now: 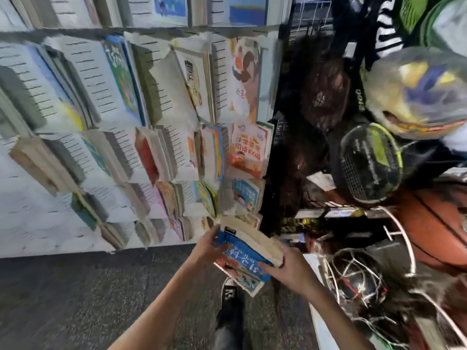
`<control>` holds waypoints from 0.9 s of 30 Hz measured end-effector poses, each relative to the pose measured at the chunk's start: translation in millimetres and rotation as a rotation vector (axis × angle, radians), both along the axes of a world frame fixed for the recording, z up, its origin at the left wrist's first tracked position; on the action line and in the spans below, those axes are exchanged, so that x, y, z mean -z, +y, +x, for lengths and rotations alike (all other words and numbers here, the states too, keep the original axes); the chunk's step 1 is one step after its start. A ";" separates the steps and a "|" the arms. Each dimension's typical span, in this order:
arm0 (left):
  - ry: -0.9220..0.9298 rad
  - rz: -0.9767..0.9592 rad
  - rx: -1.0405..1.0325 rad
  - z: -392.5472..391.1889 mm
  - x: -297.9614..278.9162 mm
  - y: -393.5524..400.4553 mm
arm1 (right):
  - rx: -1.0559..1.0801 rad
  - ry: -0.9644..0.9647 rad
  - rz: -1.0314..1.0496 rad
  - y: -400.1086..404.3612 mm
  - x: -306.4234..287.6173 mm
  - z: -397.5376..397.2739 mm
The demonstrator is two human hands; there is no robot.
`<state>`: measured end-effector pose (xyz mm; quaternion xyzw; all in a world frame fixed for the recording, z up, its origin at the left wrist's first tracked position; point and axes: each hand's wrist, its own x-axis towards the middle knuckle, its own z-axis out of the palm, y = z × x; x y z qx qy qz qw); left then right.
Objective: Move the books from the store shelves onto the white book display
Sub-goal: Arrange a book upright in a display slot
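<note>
A small stack of books with a blue cover on top (242,251) is held between both hands, low in the middle of the view. My left hand (208,245) grips its left edge, my right hand (285,270) grips its right side over the page edges. The white book display (30,215) fills the left and centre. It is a tiered rack with many pockets of books, such as an orange-covered one (246,150) near its right edge. The stack sits just below the rack's lowest right pockets.
To the right stand wire baskets of balls: a basketball (439,231), netted balls (358,281) and a bagged colourful ball (419,92). A racket (369,162) leans there too. The dark speckled floor (75,299) lies below, with my shoe (228,291) on it.
</note>
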<state>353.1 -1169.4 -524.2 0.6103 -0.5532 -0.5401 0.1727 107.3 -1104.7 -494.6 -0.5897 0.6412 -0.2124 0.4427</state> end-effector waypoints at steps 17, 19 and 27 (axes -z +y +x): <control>0.258 0.543 -0.270 -56.7 133.0 -192.5 | 0.058 0.214 0.299 -217.0 140.4 4.4; 0.296 0.588 -0.280 -64.2 140.5 -216.2 | 0.075 0.241 0.286 -239.6 163.1 8.1; 0.365 0.567 -0.219 -87.0 196.3 -269.1 | 0.333 0.042 0.217 -286.8 253.9 13.9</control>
